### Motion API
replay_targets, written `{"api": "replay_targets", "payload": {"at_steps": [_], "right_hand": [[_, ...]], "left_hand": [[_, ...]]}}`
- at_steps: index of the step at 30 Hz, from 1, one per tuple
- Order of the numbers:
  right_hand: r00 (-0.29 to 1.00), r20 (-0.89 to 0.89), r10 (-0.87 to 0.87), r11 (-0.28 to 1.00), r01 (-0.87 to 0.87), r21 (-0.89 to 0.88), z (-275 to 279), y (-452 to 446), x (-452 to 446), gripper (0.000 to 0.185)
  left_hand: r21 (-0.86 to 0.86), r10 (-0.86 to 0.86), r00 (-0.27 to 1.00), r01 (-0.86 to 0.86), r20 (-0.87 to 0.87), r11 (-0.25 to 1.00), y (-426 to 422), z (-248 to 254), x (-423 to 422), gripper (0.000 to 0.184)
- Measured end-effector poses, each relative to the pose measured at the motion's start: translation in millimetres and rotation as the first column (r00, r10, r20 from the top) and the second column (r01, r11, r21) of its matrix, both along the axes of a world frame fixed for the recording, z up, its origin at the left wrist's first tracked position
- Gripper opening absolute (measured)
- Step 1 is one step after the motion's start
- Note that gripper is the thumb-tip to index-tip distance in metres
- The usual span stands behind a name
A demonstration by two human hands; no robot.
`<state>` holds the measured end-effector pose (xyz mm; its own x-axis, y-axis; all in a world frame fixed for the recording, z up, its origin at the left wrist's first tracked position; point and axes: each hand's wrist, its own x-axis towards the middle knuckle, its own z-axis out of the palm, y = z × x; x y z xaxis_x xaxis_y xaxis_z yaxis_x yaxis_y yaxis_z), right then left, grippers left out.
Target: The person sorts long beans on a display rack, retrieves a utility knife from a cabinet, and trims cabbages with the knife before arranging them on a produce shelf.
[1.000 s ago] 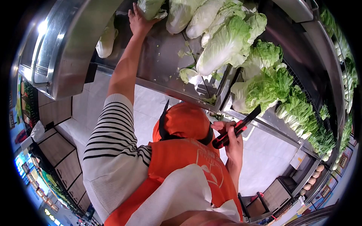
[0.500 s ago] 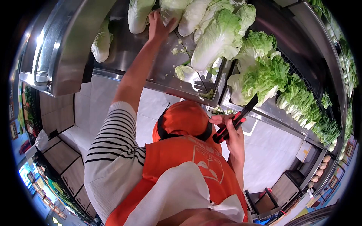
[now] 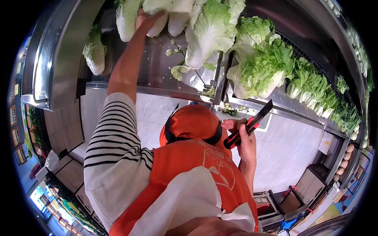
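Note:
At the far side of the steel counter, my left hand is wrapped round the lower end of a napa cabbage. Its thumb lies across the pale stem, while the other fingers are partly hidden between this head and the napa cabbage on its left. Close to my chest, my right hand grips a black and red utility knife, its dark blade out and pointing up and to the right. More napa cabbages lie right of my left hand.
One napa cabbage lies apart at left. Leaf scraps litter the steel counter. Leafy greens line the right-hand shelf beside more cabbages. An orange cap is below the counter's front edge.
My view has shifted, so the counter and cabbages sit further left. My left hand has slid further round the cabbage's left side. The right hand still holds the knife near my chest.

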<state>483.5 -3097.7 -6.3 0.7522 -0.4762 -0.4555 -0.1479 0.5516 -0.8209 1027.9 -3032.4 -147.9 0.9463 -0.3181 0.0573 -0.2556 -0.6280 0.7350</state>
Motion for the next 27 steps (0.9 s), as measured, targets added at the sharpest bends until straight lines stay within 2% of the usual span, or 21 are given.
{"api": "replay_targets", "payload": {"at_steps": [1, 4, 5, 7, 8, 11, 13, 14, 15, 16, 17, 19, 21, 22, 23, 27], "right_hand": [[1.000, 0.005, -0.010, 1.000, 0.010, 0.006, -2.0, -0.9, -3.8, 0.042], [1.000, 0.018, 0.000, 1.000, 0.000, 0.010, -4.7, -5.2, -12.0, 0.042], [1.000, 0.020, 0.009, 1.000, -0.009, 0.010, -5.1, -6.8, -13.9, 0.042], [0.999, 0.031, 0.019, 1.000, -0.019, 0.017, -5.7, -9.6, -18.8, 0.040], [0.999, 0.043, 0.032, 0.999, -0.032, 0.011, -5.0, -11.7, -21.4, 0.040], [0.995, 0.057, 0.080, 0.996, -0.078, -0.030, -5.7, -21.4, -33.7, 0.037], [0.996, 0.024, 0.088, 0.995, -0.086, -0.057, -6.9, -27.7, -45.1, 0.035], [0.995, 0.082, 0.054, 0.997, -0.049, -0.067, -12.2, -29.4, -48.5, 0.031], [1.000, 0.007, 0.023, 1.000, -0.023, -0.002, -5.3, -31.7, -50.9, 0.026], [0.997, 0.083, -0.007, 0.999, 0.010, -0.035, -3.0, -31.6, -48.8, 0.025], [0.987, 0.158, -0.038, 0.996, 0.050, -0.069, -1.7, -31.3, -44.4, 0.023], [0.947, 0.307, -0.095, 0.995, 0.090, 0.032, 5.0, -35.3, -37.7, 0.022], [0.927, 0.346, -0.144, 0.986, 0.106, 0.126, 0.1, -41.7, -39.2, 0.022], [0.947, 0.270, -0.175, 0.982, 0.146, 0.124, 1.1, -44.5, -43.1, 0.025], [0.945, 0.283, -0.162, 0.987, 0.157, 0.038, -6.8, -48.3, -52.7, 0.028], [0.944, 0.329, -0.039, 0.999, 0.028, 0.038, -12.0, -55.5, -96.5, 0.032]], "left_hand": [[-0.004, 0.009, 1.000, -0.009, -0.005, 1.000, 1.2, 5.5, 0.3, 0.101], [-0.393, -0.089, 0.992, 0.047, -0.088, 0.919, 10.8, 51.3, -37.1, 0.074], [-0.409, -0.118, 0.961, 0.006, -0.249, 0.913, 19.2, 55.1, -42.9, 0.069], [-0.423, -0.175, 0.822, -0.086, -0.542, 0.902, 38.8, 63.9, -54.5, 0.059], [-0.587, -0.311, 0.752, -0.123, -0.581, 0.800, 38.3, 88.0, -98.6, 0.063], [-0.793, -0.539, 0.595, -0.332, -0.596, 0.511, 41.8, 112.7, -189.4, 0.068], [-0.810, -0.702, 0.457, -0.503, -0.546, 0.303, 38.3, 113.3, -244.0, 0.071], [-0.792, -0.723, 0.438, -0.559, -0.534, 0.247, 34.3, 120.0, -273.5, 0.072], [-0.765, -0.745, 0.414, -0.614, -0.522, 0.195, 29.3, 127.5, -305.3, 0.072], [-0.730, -0.770, 0.387, -0.668, -0.506, 0.144, 23.1, 132.1, -333.3, 0.073], [-0.729, -0.757, 0.391, -0.665, -0.523, 0.160, 15.1, 133.1, -356.7, 0.073], [-0.723, -0.734, 0.390, -0.662, -0.556, 0.196, 1.2, 134.2, -400.3, 0.074], [-0.778, -0.670, 0.458, -0.552, -0.584, 0.300, -10.0, 138.9, -440.9, 0.074], [-0.798, -0.630, 0.510, -0.499, -0.586, 0.339, -16.4, 141.4, -459.2, 0.074], [-0.812, -0.583, 0.568, -0.445, -0.581, 0.377, -21.0, 144.4, -477.2, 0.073], [-0.815, -0.519, 0.651, -0.295, -0.553, 0.499, -24.0, 141.6, -534.7, 0.076]]}}
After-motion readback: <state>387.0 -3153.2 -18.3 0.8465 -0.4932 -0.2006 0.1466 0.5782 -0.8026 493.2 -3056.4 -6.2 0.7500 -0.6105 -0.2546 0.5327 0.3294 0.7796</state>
